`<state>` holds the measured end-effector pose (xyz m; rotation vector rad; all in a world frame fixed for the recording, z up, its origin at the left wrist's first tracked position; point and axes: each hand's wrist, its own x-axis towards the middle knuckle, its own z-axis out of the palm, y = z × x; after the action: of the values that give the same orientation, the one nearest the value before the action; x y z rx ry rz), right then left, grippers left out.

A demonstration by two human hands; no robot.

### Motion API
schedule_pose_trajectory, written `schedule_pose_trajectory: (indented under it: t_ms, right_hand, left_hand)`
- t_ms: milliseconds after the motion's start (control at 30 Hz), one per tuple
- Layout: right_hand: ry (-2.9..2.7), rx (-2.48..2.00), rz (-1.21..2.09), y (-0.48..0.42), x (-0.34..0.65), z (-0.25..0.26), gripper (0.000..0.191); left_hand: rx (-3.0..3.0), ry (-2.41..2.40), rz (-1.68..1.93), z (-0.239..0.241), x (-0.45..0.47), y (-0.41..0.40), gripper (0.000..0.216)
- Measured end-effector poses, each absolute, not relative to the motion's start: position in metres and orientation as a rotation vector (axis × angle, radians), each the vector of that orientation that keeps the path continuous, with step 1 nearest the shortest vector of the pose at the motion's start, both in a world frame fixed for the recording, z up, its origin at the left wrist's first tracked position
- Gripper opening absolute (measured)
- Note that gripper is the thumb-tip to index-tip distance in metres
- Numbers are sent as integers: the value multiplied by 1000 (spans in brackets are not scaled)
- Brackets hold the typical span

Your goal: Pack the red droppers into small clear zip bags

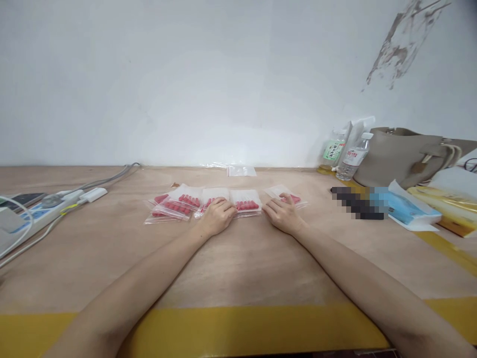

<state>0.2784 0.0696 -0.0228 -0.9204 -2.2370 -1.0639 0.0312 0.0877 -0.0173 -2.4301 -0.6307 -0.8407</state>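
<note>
Several small clear zip bags of red capsule-like pieces lie in a row on the wooden table (238, 258). My left hand (219, 215) rests with curled fingers on a middle bag (211, 198). Between my hands lies another filled bag (246, 203). My right hand (283, 213) lies flat, fingertips on the rightmost bag (288, 195). More filled bags (171, 206) overlap at the left end of the row. I cannot tell whether either hand pinches its bag or only presses on it.
A pile of empty clear bags (241, 171) lies by the wall. A power strip with cables (48, 209) sits at the left. Two water bottles (352, 156), a beige handbag (406, 154), blue and yellow packets (402, 206) crowd the right. Yellow tape (238, 325) marks the front edge.
</note>
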Motion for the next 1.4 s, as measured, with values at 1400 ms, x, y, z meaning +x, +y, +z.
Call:
schedule_pose_trajectory:
  t_ms: [1400]
  right_hand:
    - [-1839,-1213,-811,85,284,5,39]
  left_hand:
    - [-2707,-1273,-598,-22,137,81,50]
